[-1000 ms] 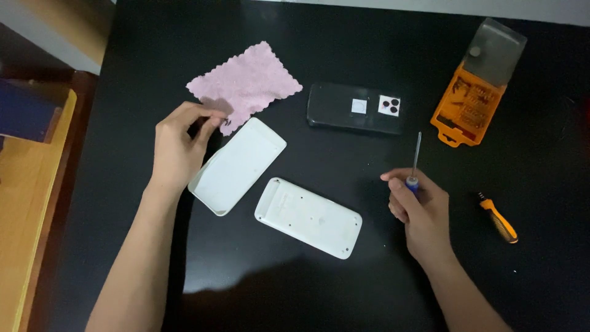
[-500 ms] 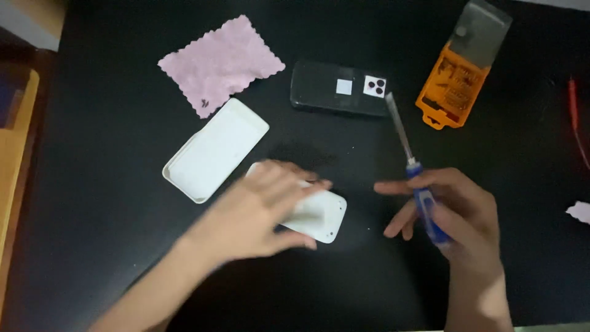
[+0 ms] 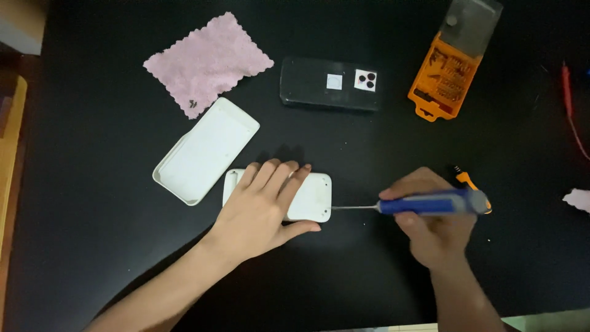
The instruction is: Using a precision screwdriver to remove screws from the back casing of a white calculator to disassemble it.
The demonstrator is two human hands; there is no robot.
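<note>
The left hand [image 3: 261, 212] lies flat, fingers spread and extended, pressing down on a white rectangular plastic device body [image 3: 310, 197] near the middle of the black tabletop [image 3: 92, 258]. The right hand [image 3: 433, 227] is closed around a blue-handled precision screwdriver [image 3: 430, 203], which lies nearly horizontal with its thin metal shaft pointing toward nine o'clock. The tip touches, or sits just at, the short right-hand edge of the white body; whether it is seated in a screw cannot be told.

From the right fingers the white body lies at nine o'clock, in line with the screwdriver. Its long axis runs from nine to three o'clock, the same line as the tool's shaft. The left hand is the nearer one, resting on it and covering much of its left and middle part; only the right end and a strip at the left show. The visible surface is plain, matte white, with rounded corners.

At ten o'clock of the left hand, just beside it, a white rectangular plastic cover [image 3: 206, 150] lies tilted, hollow side up. Beyond are a pink scalloped cloth [image 3: 206, 61], a black rectangular block [image 3: 329, 83] and an orange bit case [image 3: 455, 64] with a clear lid.
</note>
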